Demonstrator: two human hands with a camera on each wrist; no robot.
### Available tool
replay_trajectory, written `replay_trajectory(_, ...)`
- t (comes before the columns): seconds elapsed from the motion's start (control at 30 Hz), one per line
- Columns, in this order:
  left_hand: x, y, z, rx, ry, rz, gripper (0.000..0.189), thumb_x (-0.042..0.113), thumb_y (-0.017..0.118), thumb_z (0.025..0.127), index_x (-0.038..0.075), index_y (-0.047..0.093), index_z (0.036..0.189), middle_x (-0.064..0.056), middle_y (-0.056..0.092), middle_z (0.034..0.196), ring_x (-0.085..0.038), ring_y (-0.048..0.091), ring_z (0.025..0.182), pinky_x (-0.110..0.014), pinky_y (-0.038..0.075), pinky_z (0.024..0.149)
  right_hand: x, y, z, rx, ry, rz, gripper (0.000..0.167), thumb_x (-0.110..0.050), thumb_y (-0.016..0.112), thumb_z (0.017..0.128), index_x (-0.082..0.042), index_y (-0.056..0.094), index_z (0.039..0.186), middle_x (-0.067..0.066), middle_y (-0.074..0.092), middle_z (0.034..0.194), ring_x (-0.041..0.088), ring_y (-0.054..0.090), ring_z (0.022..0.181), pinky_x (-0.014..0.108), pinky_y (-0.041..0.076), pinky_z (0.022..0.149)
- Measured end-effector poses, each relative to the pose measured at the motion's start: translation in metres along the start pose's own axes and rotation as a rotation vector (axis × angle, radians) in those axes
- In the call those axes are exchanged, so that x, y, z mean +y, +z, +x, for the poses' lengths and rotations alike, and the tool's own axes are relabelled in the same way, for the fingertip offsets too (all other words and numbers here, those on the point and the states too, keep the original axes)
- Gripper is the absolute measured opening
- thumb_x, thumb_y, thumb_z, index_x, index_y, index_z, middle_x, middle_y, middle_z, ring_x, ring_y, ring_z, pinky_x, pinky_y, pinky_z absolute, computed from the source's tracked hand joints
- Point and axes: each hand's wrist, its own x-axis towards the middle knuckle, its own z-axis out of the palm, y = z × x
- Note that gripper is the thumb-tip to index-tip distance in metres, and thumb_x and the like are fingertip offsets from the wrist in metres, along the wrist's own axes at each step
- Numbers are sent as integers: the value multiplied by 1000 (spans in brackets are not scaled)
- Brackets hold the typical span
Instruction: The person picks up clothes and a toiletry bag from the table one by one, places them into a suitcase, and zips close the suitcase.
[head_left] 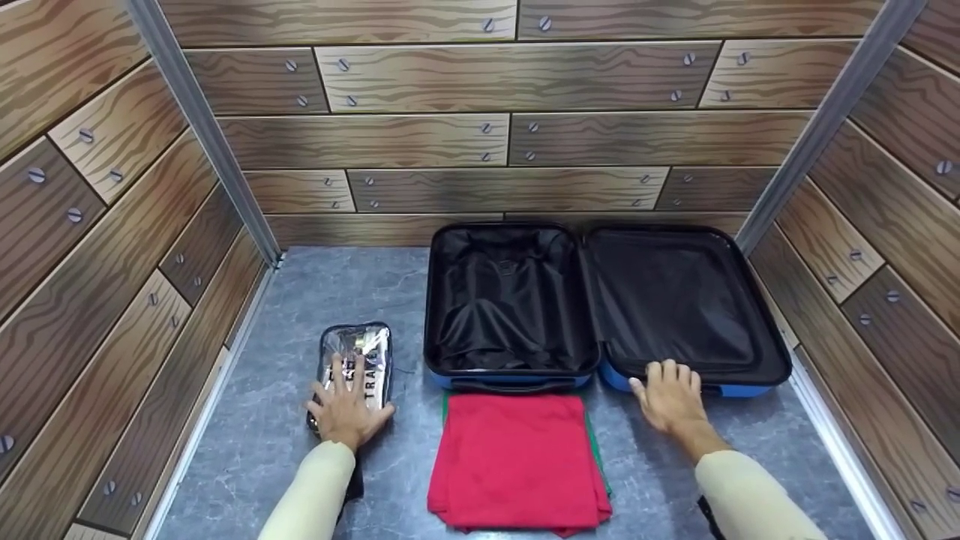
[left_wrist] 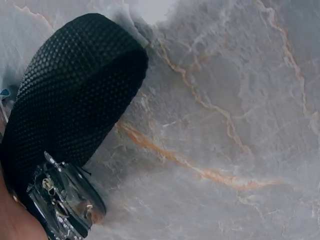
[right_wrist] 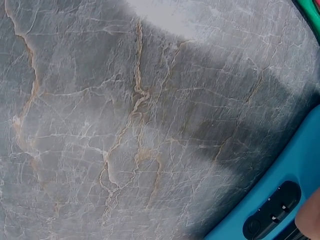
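With fingers spread, my left hand (head_left: 349, 409) rests on a clear zip pouch (head_left: 381, 351) with black edging and black lettering, lying left of the suitcase. The pouch's black woven strap (left_wrist: 75, 85) loops up in the left wrist view, beside its shiny clear corner. My right hand (head_left: 670, 401) touches the near rim of the open blue suitcase's right half (head_left: 675, 292), fingers laid over the edge. In the right wrist view, a fingertip is close to the black combination lock (right_wrist: 272, 210) on the blue shell. The suitcase's black-lined left half (head_left: 510, 300) holds nothing visible.
A folded red cloth (head_left: 517, 461) lies in front of the suitcase's left half, over a green cloth (head_left: 596, 450) that shows at its sides. Wood-patterned walls (head_left: 510, 75) enclose the grey marbled floor (head_left: 345, 285) at the back and both sides.
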Motion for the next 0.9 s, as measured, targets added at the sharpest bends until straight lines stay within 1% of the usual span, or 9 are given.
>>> replay_trajectory(0.1,-1,-1,1,33,15,8,113,72,70,64,25,27,158,-19,12,165,-63,34,124,-72,36,89,1,3,-1,-16,5,1,41,-36,44,104,4,46,110,27,42,108,52,38,108,65,25,95)
replay_trajectory(0.2,-1,-3,3,39,31,36,112,70,70,64,23,30,157,-19,15,164,-60,37,122,-68,37,88,1,4,-1,-33,5,4,41,-36,43,105,4,46,110,28,42,108,52,38,107,65,26,94)
replay_trajectory(0.4,-1,-15,9,7,81,68,111,70,69,67,20,28,158,-20,15,164,-61,35,125,-70,36,91,-3,-5,0,-40,6,2,41,-34,45,104,6,46,112,28,42,108,53,39,108,65,26,94)
replay_trajectory(0.63,-3,-25,11,53,148,99,105,68,70,68,22,35,155,-18,18,164,-62,38,123,-69,38,87,0,-7,1,-33,11,-7,41,-35,45,104,6,46,112,29,42,110,54,38,109,65,26,95)
replay_trajectory(0.73,-3,-27,10,52,154,125,103,69,69,69,23,35,155,-18,21,164,-63,38,123,-70,38,87,0,-6,-1,-48,14,-4,43,-36,44,104,6,45,113,29,42,110,55,38,110,66,25,96)
replay_trajectory(0.9,0,-34,9,73,161,143,101,68,69,71,22,36,155,-17,25,162,-64,38,122,-73,37,87,0,-4,-1,-57,14,7,44,-38,42,105,5,45,113,29,42,110,55,38,111,66,24,97)
